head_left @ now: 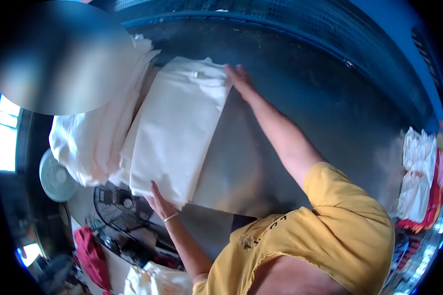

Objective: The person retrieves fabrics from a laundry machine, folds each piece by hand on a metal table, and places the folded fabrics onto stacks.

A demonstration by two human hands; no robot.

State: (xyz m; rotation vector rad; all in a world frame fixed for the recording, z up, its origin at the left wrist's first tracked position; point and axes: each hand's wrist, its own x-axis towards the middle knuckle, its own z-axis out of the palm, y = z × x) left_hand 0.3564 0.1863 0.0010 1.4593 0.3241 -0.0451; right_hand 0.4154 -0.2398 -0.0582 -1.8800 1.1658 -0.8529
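Observation:
A folded stack of white cloth [174, 123] lies on the dark table. At its near end is my left hand [161, 204], closed round the edge, with the thumb on top and the fingers hidden underneath. A light band circles that wrist. My right hand [240, 82] rests against the far right corner of the cloth, its visible fingers stretched out and apart. Left of the stack and close against it sits a larger bundled heap of white cloth [98, 142]; a blurred disc covers its upper part.
The dark table [310, 98] extends right to a blue perforated wall [300, 29]. More folded white cloth [416, 177] lies at its right end. A black fan [125, 201] and a pale fan [56, 175] stand at left. Red cloth [91, 258] and white cloth [157, 280] lie below.

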